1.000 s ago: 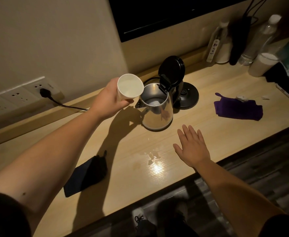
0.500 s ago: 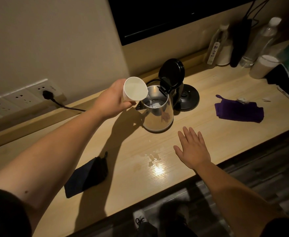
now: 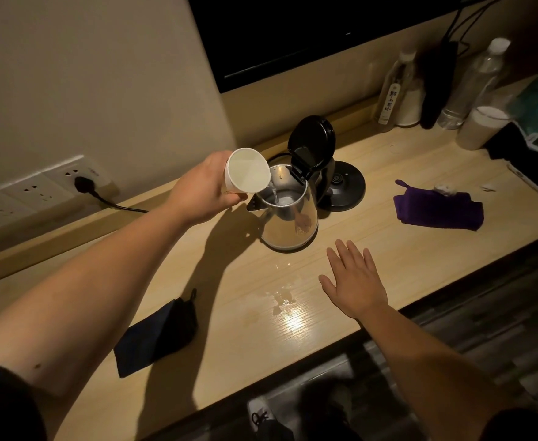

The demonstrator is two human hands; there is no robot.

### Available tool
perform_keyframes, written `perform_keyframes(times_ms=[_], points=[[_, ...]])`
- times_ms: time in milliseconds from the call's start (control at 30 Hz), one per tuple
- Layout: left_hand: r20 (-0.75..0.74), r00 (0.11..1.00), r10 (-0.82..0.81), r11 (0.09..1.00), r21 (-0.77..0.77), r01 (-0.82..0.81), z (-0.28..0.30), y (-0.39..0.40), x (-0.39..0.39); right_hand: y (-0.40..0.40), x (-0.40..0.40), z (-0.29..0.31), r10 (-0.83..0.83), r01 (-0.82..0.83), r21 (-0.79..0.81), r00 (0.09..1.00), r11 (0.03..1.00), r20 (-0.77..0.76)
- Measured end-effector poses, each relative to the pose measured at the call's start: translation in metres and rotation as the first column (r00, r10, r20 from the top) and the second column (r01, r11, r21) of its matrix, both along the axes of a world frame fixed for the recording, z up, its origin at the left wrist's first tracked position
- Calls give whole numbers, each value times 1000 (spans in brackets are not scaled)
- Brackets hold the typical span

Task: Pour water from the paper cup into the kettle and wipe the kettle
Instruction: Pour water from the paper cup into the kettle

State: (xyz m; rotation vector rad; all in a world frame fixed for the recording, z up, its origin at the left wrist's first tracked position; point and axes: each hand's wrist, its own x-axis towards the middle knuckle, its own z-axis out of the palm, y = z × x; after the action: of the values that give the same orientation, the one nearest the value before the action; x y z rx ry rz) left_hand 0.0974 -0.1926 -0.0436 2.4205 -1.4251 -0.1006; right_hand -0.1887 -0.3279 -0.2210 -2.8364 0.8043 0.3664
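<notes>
Paper cup [image 3: 247,174] tilted over open kettle [image 3: 288,214], gripped in left hand [image 3: 202,192], fingers wrapped round it. Thin stream entering the steel body; lid up. Kettle stands on counter [image 3: 388,249], off its base [image 3: 344,186]. Right hand [image 3: 353,280] flat, fingers spread, holding nothing. Pour underway. Wiping not begun; purple cloth [image 3: 438,210] lies untouched to the right.
</notes>
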Motion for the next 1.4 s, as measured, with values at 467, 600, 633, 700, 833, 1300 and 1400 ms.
perform_keyframes(times_ms=[467, 600, 633, 700, 833, 1300, 1400], points=[[59, 997, -45, 999, 28, 43, 3, -2, 1, 0, 0, -1, -8, 7, 13, 1000, 1000, 18], [59, 997, -40, 999, 26, 39, 4, -2, 0, 0, 0, -1, -6, 6, 13, 1000, 1000, 16], [56, 998, -36, 999, 28, 34, 4, -2, 0, 0, 0, 0, -6, 6, 11, 1000, 1000, 14], [56, 998, -33, 999, 37, 31, 4, -2, 0, 0, 0, 0, -5, 5, 10, 1000, 1000, 6], [62, 997, -38, 999, 39, 36, 3, -1, 1, -1, 0, -2, -6, 6, 6, 1000, 1000, 16], [90, 994, -62, 997, 52, 58, 3, 2, 3, -1, 0, -2, -7, 7, 6, 1000, 1000, 22], [94, 993, -67, 997, 49, 63, 4, 2, 4, 0, 0, -2, -7, 7, -5, 1000, 1000, 12]])
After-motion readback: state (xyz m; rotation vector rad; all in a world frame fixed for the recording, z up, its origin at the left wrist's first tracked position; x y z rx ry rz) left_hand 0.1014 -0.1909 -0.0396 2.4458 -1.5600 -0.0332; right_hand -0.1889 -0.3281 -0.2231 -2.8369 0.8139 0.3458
